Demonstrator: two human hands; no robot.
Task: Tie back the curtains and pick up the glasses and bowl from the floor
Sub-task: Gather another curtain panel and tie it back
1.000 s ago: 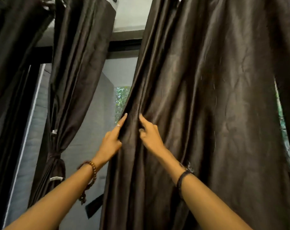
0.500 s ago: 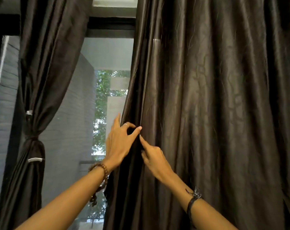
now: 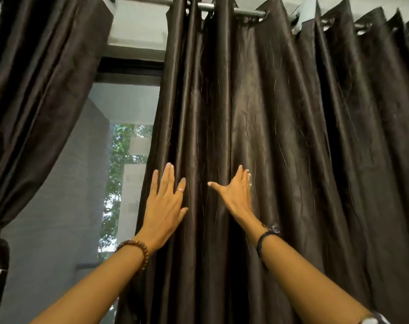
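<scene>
Head camera, looking up: a dark satin curtain [image 3: 280, 148] fills the centre and right of the frame, hanging loose from a metal rod [image 3: 245, 12] at the top. The left hand [image 3: 163, 202] and right hand [image 3: 236, 195] lie flat on its folds, fingers straight, gripping nothing. At far left another curtain [image 3: 35, 90] is already tied back. Glasses and bowl are out of view. The step looks like gathering this panel; next, the hands likely need to bunch the fabric leftward.
</scene>
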